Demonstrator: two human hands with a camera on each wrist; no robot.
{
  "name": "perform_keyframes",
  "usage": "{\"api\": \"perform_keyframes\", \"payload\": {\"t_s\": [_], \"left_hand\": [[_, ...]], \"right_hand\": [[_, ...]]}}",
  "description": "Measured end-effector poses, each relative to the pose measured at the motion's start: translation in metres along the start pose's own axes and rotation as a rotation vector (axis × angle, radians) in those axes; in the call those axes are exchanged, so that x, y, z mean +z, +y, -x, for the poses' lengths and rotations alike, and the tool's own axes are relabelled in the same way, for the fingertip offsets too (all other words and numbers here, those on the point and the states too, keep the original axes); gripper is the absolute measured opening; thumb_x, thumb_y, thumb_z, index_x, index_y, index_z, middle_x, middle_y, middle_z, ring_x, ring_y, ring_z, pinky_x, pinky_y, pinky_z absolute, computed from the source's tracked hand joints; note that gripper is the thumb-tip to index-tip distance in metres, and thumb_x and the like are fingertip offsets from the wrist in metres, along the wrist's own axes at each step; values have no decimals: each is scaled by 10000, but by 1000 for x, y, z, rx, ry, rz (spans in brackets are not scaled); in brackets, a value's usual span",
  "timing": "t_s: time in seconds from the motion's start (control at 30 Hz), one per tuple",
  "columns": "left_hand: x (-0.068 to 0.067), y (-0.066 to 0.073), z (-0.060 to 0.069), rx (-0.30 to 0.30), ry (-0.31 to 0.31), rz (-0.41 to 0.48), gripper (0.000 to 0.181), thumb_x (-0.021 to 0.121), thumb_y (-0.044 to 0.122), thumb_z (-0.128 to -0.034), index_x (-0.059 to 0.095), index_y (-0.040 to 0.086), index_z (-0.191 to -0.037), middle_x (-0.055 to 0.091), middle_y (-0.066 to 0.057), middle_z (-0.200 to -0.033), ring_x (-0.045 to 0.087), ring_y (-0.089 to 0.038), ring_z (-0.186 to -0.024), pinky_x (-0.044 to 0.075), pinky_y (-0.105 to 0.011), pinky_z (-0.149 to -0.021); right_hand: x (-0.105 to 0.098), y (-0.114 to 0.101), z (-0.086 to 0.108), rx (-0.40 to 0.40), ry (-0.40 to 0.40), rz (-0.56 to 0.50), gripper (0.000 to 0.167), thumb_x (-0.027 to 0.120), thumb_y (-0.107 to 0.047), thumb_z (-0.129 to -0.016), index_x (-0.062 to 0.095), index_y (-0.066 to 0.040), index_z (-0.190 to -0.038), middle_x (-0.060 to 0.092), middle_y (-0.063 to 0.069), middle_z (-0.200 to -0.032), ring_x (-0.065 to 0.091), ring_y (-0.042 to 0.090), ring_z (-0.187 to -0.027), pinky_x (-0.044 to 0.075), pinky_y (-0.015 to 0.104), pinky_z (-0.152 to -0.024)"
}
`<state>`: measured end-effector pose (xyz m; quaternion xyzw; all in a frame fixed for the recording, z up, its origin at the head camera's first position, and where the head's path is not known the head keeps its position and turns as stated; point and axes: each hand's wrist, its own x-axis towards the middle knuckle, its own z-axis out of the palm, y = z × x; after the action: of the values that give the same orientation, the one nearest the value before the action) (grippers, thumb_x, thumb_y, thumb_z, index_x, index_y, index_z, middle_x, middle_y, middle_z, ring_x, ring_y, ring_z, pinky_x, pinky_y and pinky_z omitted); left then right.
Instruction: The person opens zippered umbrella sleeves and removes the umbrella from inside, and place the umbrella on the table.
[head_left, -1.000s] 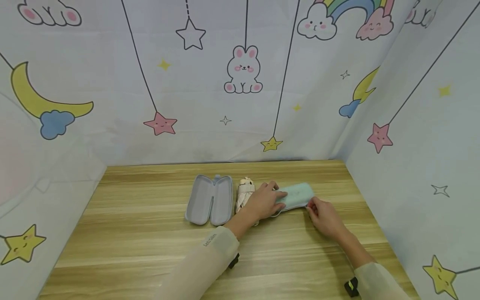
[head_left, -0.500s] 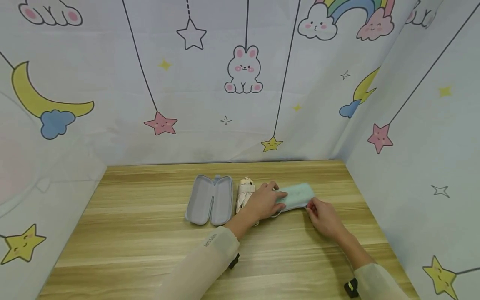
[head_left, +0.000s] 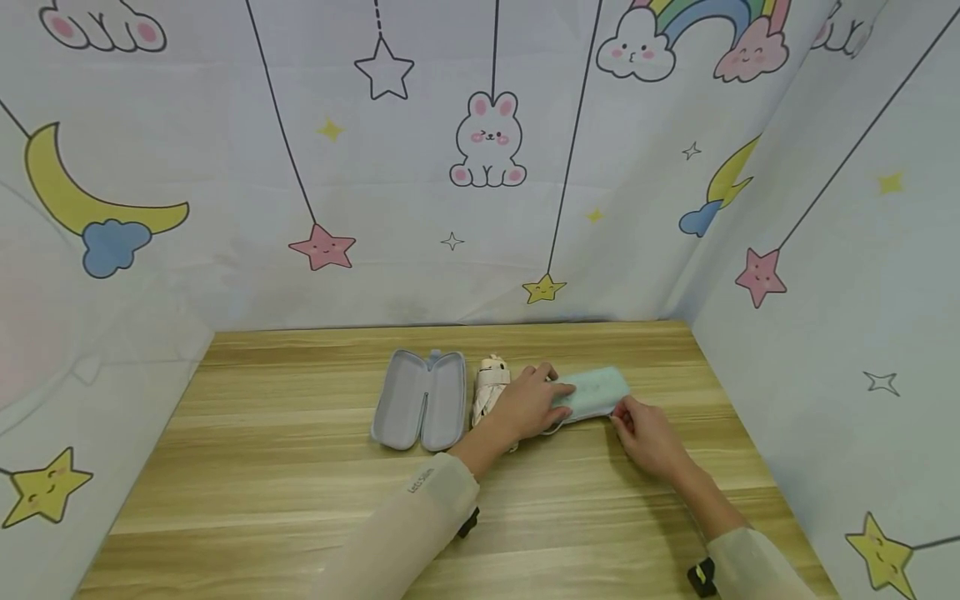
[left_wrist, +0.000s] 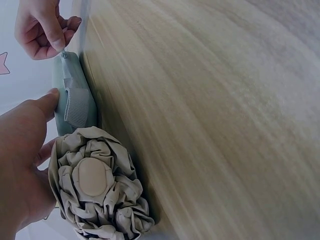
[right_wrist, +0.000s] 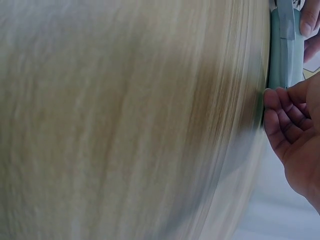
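A mint-green zippered case (head_left: 596,392) lies on the table in the head view. My left hand (head_left: 525,402) rests on its left part, fingers spread over the top and thumb near the front edge. At the right end my right hand (head_left: 651,435) pinches the small zipper pull between thumb and forefinger; the pull itself is mostly hidden. In the left wrist view a grey zipper band (left_wrist: 70,80) with a ribbed strap (left_wrist: 77,107) runs along the case's side. A folded cream umbrella (head_left: 491,390) lies partly under my left wrist, its end (left_wrist: 93,176) close to the left wrist camera.
An opened grey hard case (head_left: 397,408) lies left of the umbrella, its two halves spread flat. The wooden table (head_left: 300,500) meets a printed curtain (head_left: 405,183) at the back and sides.
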<state>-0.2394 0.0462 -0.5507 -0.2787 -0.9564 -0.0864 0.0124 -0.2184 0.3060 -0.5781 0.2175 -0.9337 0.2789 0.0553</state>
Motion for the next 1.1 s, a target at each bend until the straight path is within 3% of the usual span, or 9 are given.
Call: {"api": "perform_keyframes", "payload": {"t_s": [0.77, 1.1], "left_hand": [[3, 0, -1, -14, 11, 4, 478, 573, 539, -1066, 615, 354, -1504, 538, -25, -1475, 557, -252, -1296, 528, -369, -1037], [6, 1, -1, -20, 13, -8, 483, 552, 560, -1066, 610, 369, -1506, 535, -10, -1468, 559, -234, -1275, 559, -355, -970]], "right_hand": [[6, -1, 0, -13, -17, -26, 54, 679, 4, -997, 649, -24, -962, 622, -36, -783, 553, 63, -676, 510, 255, -607], [6, -1, 0, -33, -12, -4, 70, 672, -32, -1018, 652, -56, -957, 598, -65, -761, 524, 50, -658, 488, 257, -595]]}}
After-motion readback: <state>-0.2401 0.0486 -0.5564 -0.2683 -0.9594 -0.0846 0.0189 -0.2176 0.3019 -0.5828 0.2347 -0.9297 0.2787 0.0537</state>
